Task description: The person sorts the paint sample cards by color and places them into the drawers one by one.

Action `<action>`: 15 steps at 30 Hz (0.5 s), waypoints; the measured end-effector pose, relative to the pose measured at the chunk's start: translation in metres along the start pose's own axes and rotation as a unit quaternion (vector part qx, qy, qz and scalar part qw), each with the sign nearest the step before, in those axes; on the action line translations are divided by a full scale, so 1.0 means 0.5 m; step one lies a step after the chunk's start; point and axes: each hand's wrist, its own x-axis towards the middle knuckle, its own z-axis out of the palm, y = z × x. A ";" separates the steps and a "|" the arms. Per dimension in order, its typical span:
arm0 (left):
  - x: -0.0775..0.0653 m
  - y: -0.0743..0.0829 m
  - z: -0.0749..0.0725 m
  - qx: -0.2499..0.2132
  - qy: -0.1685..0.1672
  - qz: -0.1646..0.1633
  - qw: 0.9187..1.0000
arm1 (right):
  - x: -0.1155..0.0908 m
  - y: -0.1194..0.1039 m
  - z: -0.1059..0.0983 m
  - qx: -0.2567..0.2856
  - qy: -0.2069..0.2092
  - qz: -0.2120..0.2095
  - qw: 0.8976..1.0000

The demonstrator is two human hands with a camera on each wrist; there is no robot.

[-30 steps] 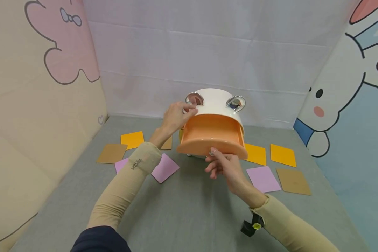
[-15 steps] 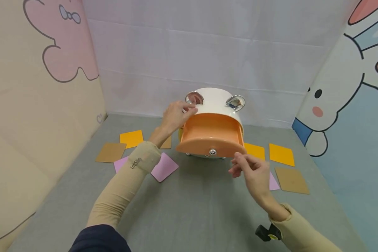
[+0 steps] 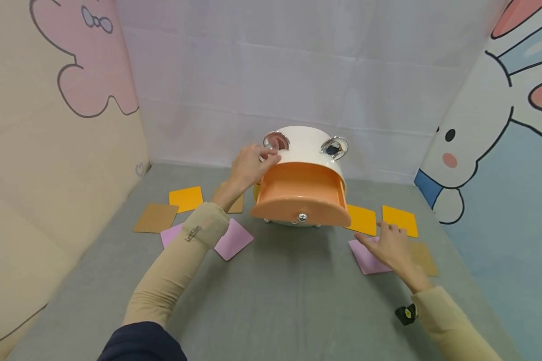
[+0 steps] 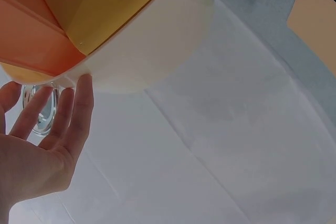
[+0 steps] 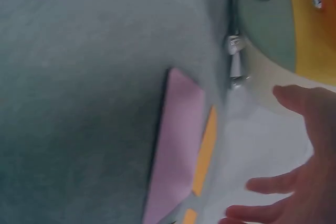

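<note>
A small white rounded drawer cabinet with two shiny silver ears stands at the table's back middle. Its orange top drawer is pulled out, with a round silver knob on the front. My left hand rests on the cabinet's upper left edge by the silver ear, fingers extended against the white shell in the left wrist view. Holding nothing, my right hand hovers with spread fingers over the right-hand cards. A green drawer front and a yellow one show in the right wrist view.
Near the right hand lie a lilac card, two orange cards and a brown card. More cards, including a lilac one and a brown one, lie to the left on the grey tabletop.
My right hand has let go of the drawer knob and moved right, away from the drawer, its fingers spreading. The left hand and the pulled-out drawer stay as they were.
</note>
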 end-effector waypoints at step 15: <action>0.000 -0.002 0.001 0.004 0.001 0.000 1.000 | -0.020 0.024 0.041 -0.053 -0.103 0.034 0.993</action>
